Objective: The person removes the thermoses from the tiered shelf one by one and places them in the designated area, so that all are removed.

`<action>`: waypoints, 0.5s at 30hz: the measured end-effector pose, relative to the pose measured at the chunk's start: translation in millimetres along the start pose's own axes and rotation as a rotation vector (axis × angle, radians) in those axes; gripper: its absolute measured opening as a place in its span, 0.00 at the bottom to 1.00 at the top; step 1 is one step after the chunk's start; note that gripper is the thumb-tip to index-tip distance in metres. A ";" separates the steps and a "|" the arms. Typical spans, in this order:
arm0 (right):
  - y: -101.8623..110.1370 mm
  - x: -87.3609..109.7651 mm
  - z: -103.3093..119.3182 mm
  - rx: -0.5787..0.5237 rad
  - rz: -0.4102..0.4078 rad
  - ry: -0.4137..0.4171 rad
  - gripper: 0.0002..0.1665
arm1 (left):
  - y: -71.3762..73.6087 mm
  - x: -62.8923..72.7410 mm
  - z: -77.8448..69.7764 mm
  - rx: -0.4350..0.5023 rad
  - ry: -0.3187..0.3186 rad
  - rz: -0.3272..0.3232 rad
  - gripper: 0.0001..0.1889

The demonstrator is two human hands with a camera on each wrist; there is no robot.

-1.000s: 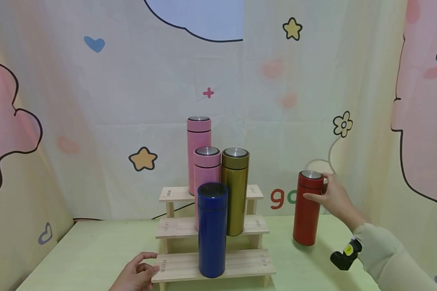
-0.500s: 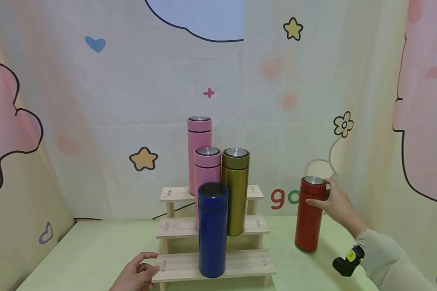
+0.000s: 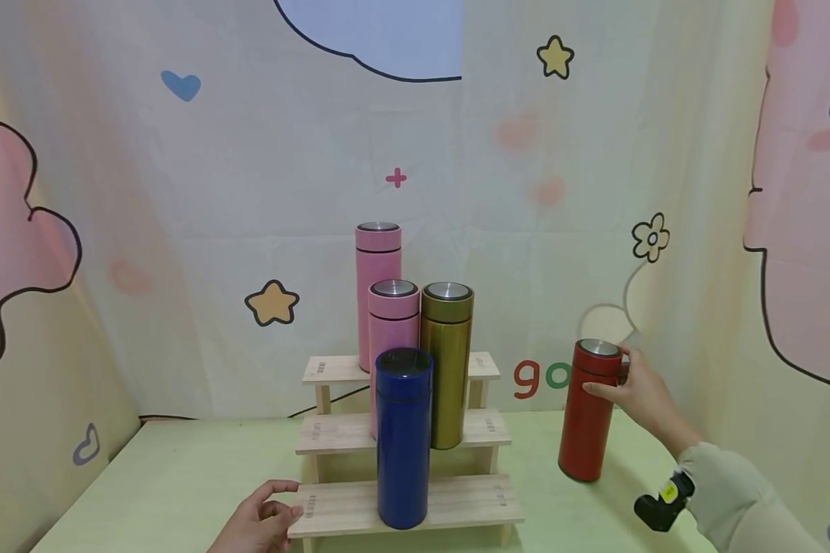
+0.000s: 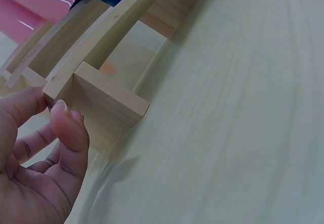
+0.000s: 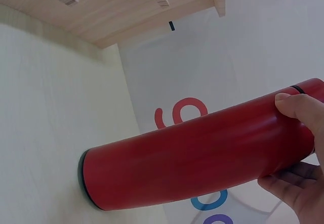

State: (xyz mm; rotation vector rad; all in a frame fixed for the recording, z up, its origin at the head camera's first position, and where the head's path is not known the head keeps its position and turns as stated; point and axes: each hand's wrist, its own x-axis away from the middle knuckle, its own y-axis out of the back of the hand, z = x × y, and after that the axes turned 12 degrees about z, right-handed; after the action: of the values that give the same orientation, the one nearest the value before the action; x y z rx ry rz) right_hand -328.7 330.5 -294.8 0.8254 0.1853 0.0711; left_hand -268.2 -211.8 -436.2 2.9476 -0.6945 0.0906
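Note:
On the right in the head view, my right hand (image 3: 639, 395) grips a red thermos (image 3: 584, 422) near its top, thumb in front and fingers behind. The thermos leans slightly, its base close over the table; the right wrist view shows the thumb (image 5: 298, 107) on its upper body. My left hand (image 3: 256, 518) pinches the left end of the lowest step of a wooden three-step stand (image 3: 339, 507) between thumb and forefinger. A blue thermos (image 3: 403, 461) stands on that lowest step. Behind it, a pink thermos (image 3: 394, 330) and a gold thermos (image 3: 448, 361) share the middle step.
Another pink thermos (image 3: 378, 265) stands on the top step. The stand rests on a pale green table (image 3: 180, 468), with a cartoon-print cloth (image 3: 283, 153) hanging behind and at both sides. A black device (image 3: 664, 503) is strapped at my right wrist.
My right hand has brought the red thermos lower in the head view and nearer to me, with slight tilt. The left hand and the stand have stayed in place.

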 end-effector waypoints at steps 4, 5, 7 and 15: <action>-0.6 0.9 -1.4 -0.017 0.007 -0.003 0.59 | 0.5 0.6 -1.1 -0.003 -0.002 -0.001 0.38; -0.8 1.5 -1.9 -0.020 0.009 -0.006 0.59 | 0.4 0.7 -1.3 -0.002 -0.002 -0.001 0.38; -1.0 2.9 -3.1 -0.021 0.011 -0.010 0.60 | 0.1 0.8 -1.3 0.005 0.001 -0.002 0.38; -0.3 6.3 -6.5 0.019 -0.004 0.035 0.57 | -0.6 0.1 0.3 0.008 -0.003 -0.012 0.38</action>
State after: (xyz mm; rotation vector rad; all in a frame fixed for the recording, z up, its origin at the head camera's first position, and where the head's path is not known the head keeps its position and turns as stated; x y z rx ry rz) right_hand -323.7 335.9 -300.2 0.8435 0.2209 0.0803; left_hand -267.9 -211.3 -436.5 2.9597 -0.6781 0.0874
